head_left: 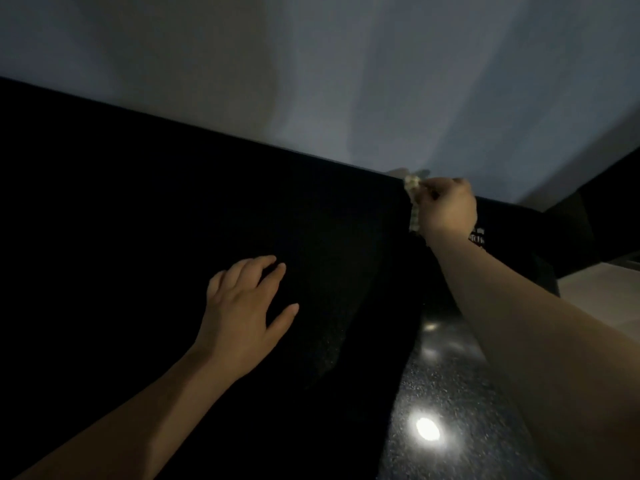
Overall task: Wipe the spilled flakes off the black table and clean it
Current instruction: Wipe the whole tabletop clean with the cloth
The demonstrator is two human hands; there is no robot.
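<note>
Head view, dim. Black worktop (pixel 138 202) fills frame. L hand (pixel 242 306) rests flat mid-worktop, fingers spread, holding nothing. R hand (pixel 446 209) at far edge, fingers curled, pinching pale wad (pixel 412 202); cloth or tissue, can't tell. Flakes too dim to make out. Judgement: overlapping strokes twd one edge, wad kept flat, L hand bracing.

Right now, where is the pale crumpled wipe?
Head view, right of centre: the pale crumpled wipe is gripped in the right hand at the far edge of the black table.
</note>
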